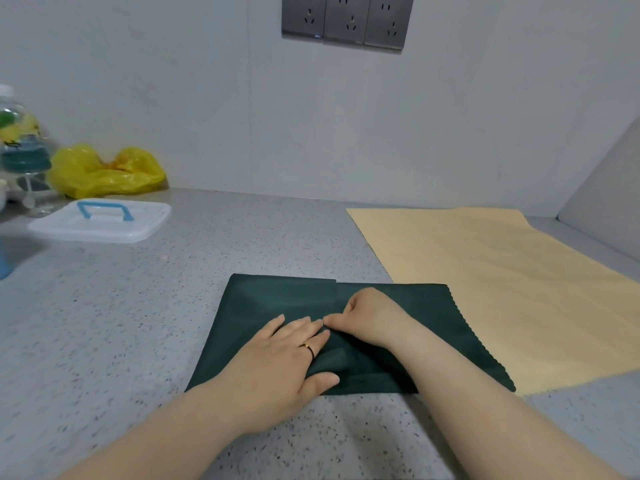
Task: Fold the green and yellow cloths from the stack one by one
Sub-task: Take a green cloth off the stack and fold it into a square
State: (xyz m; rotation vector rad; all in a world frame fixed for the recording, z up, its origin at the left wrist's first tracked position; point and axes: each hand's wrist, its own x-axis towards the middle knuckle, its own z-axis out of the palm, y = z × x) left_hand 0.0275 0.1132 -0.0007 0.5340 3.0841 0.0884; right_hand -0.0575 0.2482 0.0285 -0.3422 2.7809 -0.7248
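Fingers (304,328) flat, left hand (277,358) presses green cloth (277,296); right hand (370,317) pinches its fold (white box (147,233) lidded).

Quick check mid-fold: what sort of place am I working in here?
Most likely a home kitchen or utility counter: a speckled stone countertop runs along a plain wall, a row of wall sockets sits above it, and a white plastic lid and yellow plastic bag lie at the back left.

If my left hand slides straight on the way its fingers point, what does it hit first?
Most likely the right hand. The left hand lies flat on the green cloth, its fingers aimed at the right hand's thumb side, tips nearly touching it.
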